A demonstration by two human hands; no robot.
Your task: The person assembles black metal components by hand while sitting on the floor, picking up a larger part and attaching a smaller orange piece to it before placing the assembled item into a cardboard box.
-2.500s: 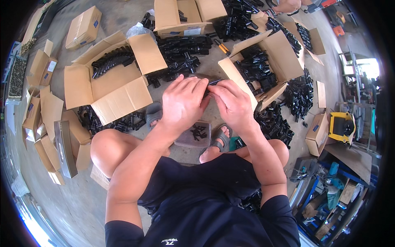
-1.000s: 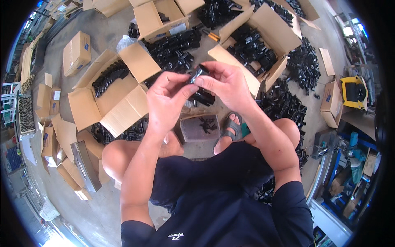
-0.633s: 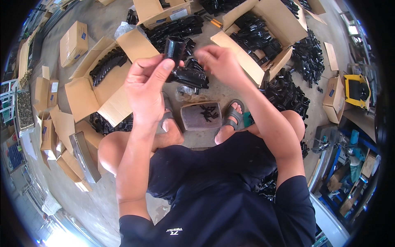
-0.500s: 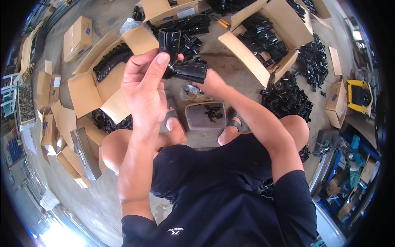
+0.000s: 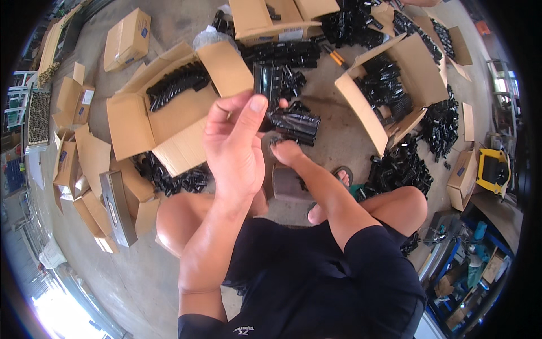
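My left hand (image 5: 237, 138) pinches a glossy black pipe joint (image 5: 268, 82) between thumb and fingers, holding it up in front of me. One short tube of the joint points up and another juts to the right. Lower and to the right, my right hand (image 5: 287, 151) is down near the small grey tub (image 5: 289, 183), beyond its far edge. Its fingers are closed together around dark bits at the fingertips, too small to name. The forearm covers part of the tub.
Open cardboard boxes holding black parts stand at the left (image 5: 135, 127) and right (image 5: 361, 104). Heaps of black fittings (image 5: 398, 169) lie on the floor. An orange-handled tool (image 5: 337, 57) lies between boxes. A yellow-framed object (image 5: 494, 169) stands far right.
My right hand has left the joint's right end and dropped lower, toward the tub. My left hand keeps the joint raised. The whole view has shifted, with the scene moving right.
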